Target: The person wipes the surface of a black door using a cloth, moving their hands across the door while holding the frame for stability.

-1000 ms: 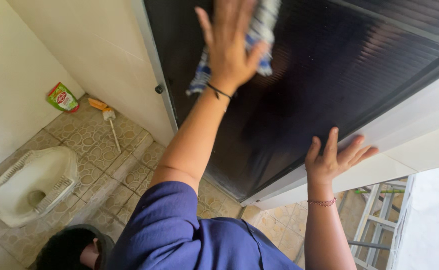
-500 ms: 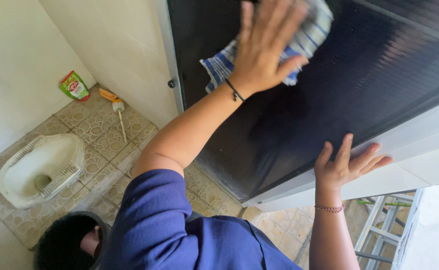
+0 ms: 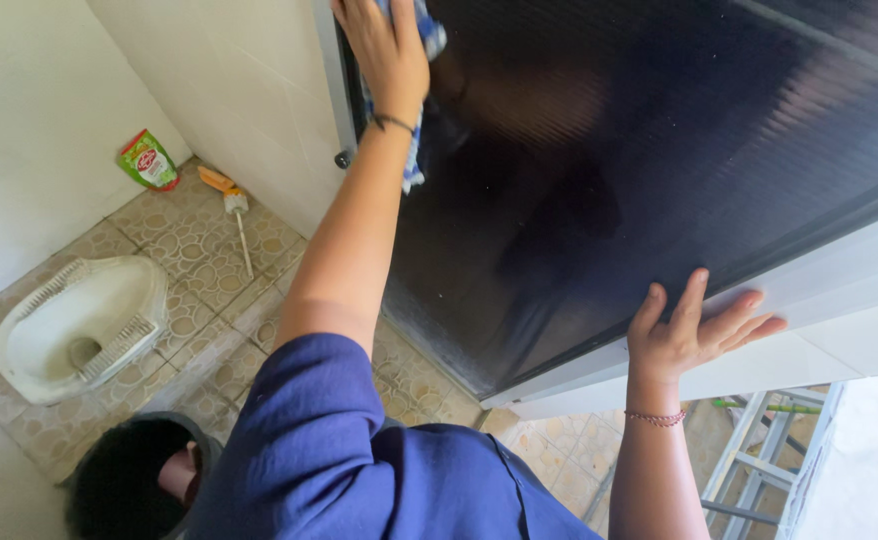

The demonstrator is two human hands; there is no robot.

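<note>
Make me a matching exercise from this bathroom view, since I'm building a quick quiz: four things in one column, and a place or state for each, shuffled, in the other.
Things:
1. cloth
2. right hand
3. brush
4. pouch

Places or states:
A. flat against the white door frame
B. lying on the tiled floor, near the wall
C. pressed on the dark door panel under the left hand
D. green, leaning in the corner where two walls meet

Pairs: 1-C, 2-A, 3-B, 4-D
</note>
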